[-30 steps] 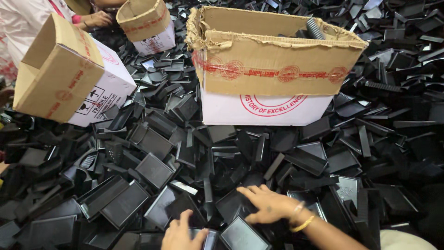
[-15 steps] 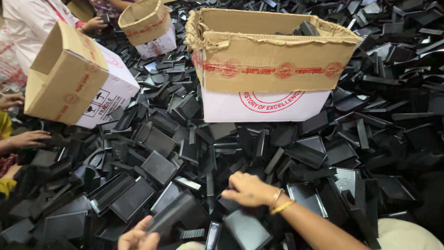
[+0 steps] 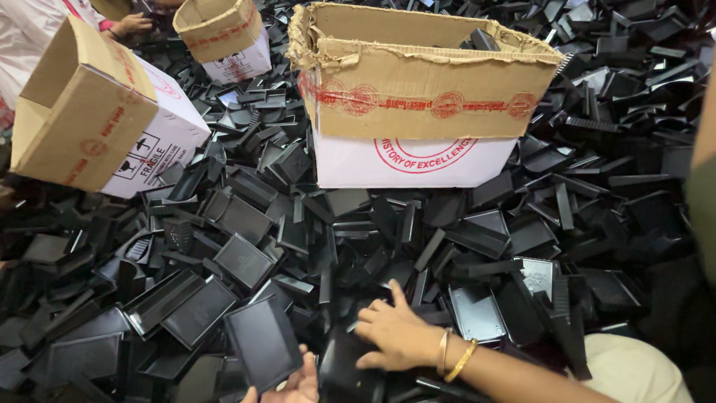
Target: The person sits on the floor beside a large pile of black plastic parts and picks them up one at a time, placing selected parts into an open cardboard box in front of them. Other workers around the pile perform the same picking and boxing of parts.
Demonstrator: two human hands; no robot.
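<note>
Black plastic trays and lids cover the whole surface in a loose heap. My left hand shows only partly at the bottom edge and grips the lower end of a flat rectangular black tray, tilted up from the heap. My right hand, with gold bangles on its wrist, lies palm down with spread fingers on a dark plastic piece just right of that tray. Its thumb points up toward the large box.
A large torn cardboard box stands behind the hands with black parts inside. A tilted cardboard box sits at the left, a smaller box behind it. Another person's hand and white sleeve are at the top left.
My right hand slid down and left onto a dark piece. My left hand dropped toward the bottom edge, holding a flat tray. The view moved closer to the large box.
</note>
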